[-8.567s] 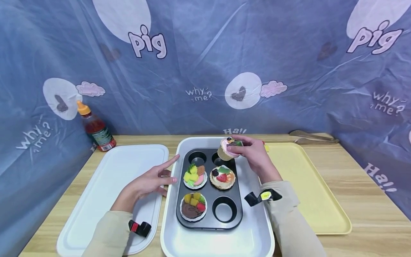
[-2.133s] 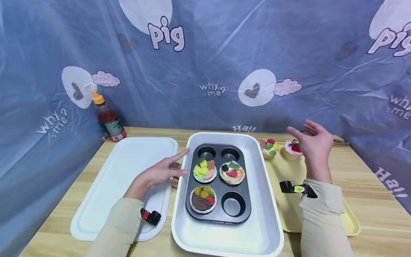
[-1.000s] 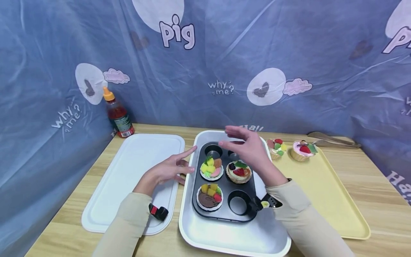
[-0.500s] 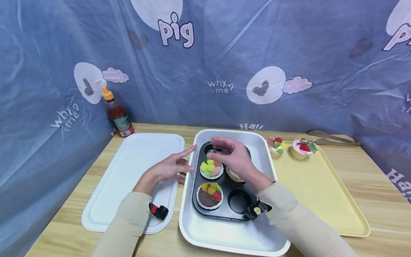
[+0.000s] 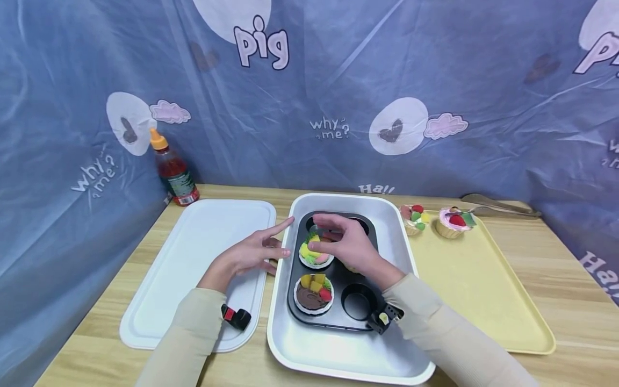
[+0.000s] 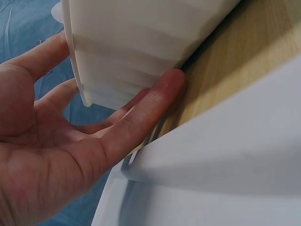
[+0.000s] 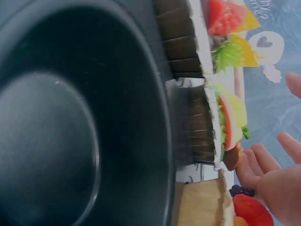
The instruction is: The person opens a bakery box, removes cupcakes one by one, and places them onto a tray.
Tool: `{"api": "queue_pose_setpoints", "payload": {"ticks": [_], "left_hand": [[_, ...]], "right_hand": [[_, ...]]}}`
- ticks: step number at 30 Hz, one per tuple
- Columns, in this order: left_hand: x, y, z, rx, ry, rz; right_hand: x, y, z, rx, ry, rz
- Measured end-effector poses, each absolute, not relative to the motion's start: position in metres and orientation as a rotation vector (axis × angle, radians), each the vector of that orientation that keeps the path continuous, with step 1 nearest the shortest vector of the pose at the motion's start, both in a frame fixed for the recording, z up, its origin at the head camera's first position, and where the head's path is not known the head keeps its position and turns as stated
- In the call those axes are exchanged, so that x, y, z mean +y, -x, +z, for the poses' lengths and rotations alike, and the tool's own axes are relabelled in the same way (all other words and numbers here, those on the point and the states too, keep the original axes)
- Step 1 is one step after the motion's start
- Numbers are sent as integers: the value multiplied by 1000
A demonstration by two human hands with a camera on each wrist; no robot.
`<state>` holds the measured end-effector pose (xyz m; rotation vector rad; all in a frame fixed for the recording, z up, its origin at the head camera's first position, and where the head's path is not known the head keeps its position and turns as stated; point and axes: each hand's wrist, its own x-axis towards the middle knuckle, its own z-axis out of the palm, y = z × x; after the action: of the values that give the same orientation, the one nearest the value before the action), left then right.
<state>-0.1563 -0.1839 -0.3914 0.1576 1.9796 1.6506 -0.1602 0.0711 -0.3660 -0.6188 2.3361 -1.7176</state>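
A black muffin tin point(image 5: 333, 317) lies inside a deep white tray point(image 5: 348, 355). My right hand point(image 5: 353, 242) reaches over a fruit tart with yellow pieces point(image 5: 309, 250) in the tin's left column, thumb and fingers spread apart. In the right wrist view, fingers come close to the tart's brown piece point(image 7: 231, 159); whether they touch cannot be told. A chocolate tart point(image 5: 309, 299) sits in front, and a third tart is mostly hidden under my right hand. My left hand point(image 5: 244, 255), fingers extended, rests against the white tray's left side point(image 6: 122, 52).
A flat white tray point(image 5: 193, 269) lies left. On the right, a yellow tray point(image 5: 483, 285) holds a pink-cream tart point(image 5: 450, 228) and another fruit tart point(image 5: 412, 220) at its back. Metal tongs point(image 5: 503, 207) lie behind it. A sauce bottle point(image 5: 176, 174) stands back left.
The pink-cream tart went from my right hand onto the yellow tray. The right hand then came back left and lowered over the yellow-topped tart. My left hand stays at the tray's side.
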Motion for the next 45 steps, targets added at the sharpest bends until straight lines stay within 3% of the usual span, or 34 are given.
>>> {"api": "queue_pose_setpoints", "payload": {"ticks": [45], "left_hand": [[-185,155,-390,1969,-160,1654]], "right_hand": [[65,157,-367,2683,626,-1219]]}}
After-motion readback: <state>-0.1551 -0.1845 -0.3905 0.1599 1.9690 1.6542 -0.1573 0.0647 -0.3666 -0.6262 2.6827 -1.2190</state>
